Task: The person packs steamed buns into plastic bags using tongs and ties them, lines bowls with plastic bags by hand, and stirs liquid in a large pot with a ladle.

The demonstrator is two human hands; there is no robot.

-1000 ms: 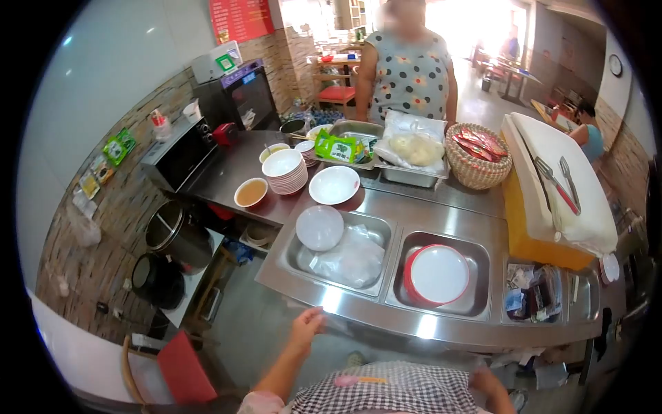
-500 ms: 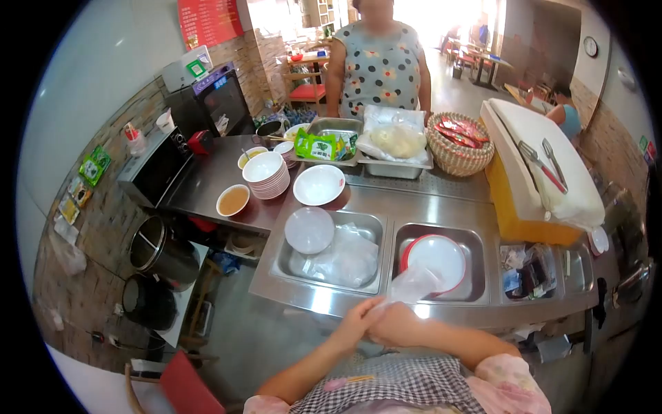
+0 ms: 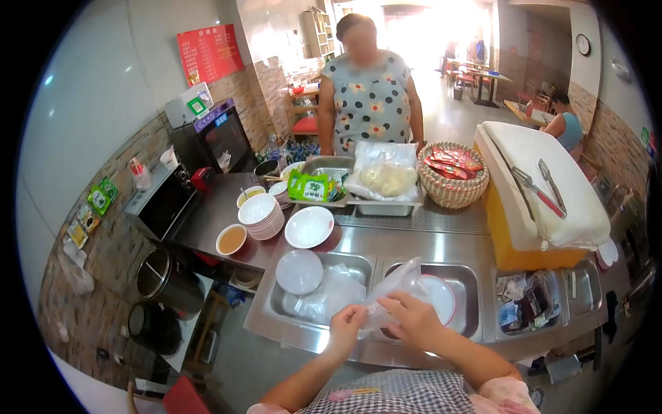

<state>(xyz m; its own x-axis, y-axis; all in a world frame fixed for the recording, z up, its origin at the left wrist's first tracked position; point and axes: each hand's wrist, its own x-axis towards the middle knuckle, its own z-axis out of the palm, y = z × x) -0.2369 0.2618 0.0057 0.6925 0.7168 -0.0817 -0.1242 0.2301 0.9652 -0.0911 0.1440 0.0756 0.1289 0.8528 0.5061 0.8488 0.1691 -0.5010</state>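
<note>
While the left hand (image 3: pixel 347 327) pinches the clear plastic bag (image 3: pixel 398 288) and the right hand (image 3: pixel 416 321) holds it with bent fingers, the bag overlaps the left side of the red-rimmed plates (image 3: pixel 438 298) in view.

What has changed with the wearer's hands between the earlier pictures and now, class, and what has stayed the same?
First far apart, the left hand has moved rightward and the right hand forward and leftward; the fingers of both now hold a translucent plastic bag over the counter's near side. The stacked white bowls and red-handled metal tongs stayed put.
</note>
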